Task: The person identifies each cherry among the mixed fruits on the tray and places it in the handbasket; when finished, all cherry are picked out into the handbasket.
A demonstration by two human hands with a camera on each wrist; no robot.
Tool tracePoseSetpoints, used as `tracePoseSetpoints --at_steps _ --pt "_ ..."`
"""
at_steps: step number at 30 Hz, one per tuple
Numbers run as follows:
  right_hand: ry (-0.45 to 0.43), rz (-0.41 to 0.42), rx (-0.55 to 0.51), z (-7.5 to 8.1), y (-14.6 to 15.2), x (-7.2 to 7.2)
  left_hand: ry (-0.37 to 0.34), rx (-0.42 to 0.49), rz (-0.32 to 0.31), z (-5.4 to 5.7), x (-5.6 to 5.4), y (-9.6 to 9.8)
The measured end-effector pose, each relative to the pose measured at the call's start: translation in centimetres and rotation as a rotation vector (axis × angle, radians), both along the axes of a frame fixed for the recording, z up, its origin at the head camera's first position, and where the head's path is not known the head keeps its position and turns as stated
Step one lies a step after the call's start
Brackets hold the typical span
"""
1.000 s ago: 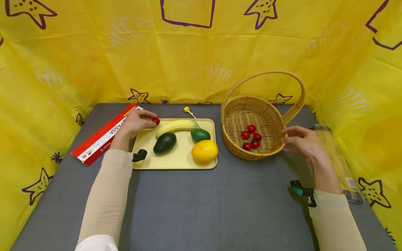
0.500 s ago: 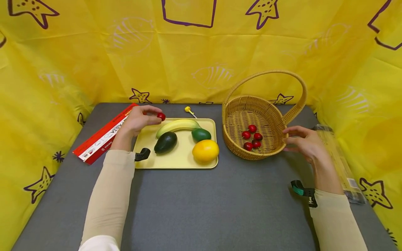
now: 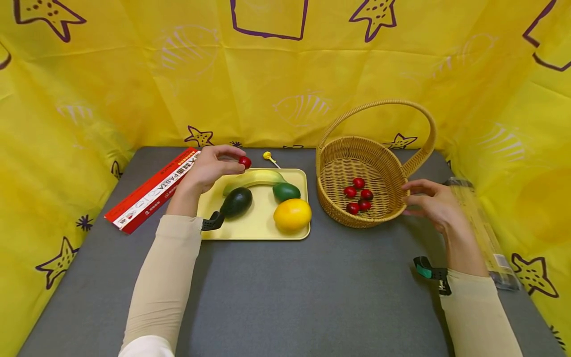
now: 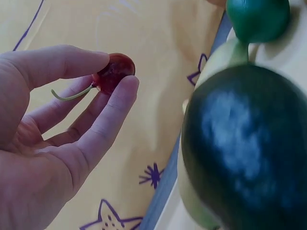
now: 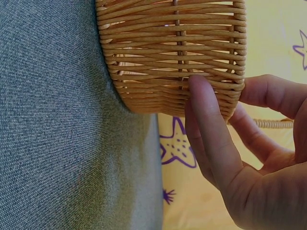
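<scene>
My left hand [image 3: 209, 167] pinches a dark red cherry [image 4: 114, 72] between thumb and fingertips, its green stem pointing back toward the palm. In the head view the cherry is above the far edge of the cream tray [image 3: 254, 233], close to the banana [image 3: 260, 177]. My right hand [image 3: 430, 202] holds the right rim of a wicker basket [image 5: 172, 52], with fingertips against the outer weave and another digit over the rim. Inside the basket, several cherries [image 3: 358, 183] lie on the bottom.
A dark avocado [image 3: 236, 202], a green fruit [image 3: 286, 192] and a yellow fruit [image 3: 292, 214] lie on the tray. Left stands a red-and-white pasta box [image 3: 151, 191]; behind the tray is a yellow lollipop [image 3: 267, 155]. A clear long package [image 3: 482, 233] lies at right, near the yellow cloth.
My left hand has lifted the cherry from the tray's far left corner and carried it right, toward the middle of the far edge. The right hand has kept its place on the basket.
</scene>
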State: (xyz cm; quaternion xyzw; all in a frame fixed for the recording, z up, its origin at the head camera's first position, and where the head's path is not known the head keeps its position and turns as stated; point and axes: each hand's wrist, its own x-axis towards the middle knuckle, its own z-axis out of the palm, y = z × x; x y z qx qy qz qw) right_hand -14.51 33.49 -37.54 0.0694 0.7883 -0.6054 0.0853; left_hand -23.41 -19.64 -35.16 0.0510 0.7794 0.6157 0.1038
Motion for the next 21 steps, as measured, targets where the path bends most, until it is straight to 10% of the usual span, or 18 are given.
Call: tracePoseSetpoints --at_steps 21 --pt "-0.012 0.000 0.020 0.1 -0.2 -0.1 0.027 0.074 -0.133 2.3 1.7 5.7"
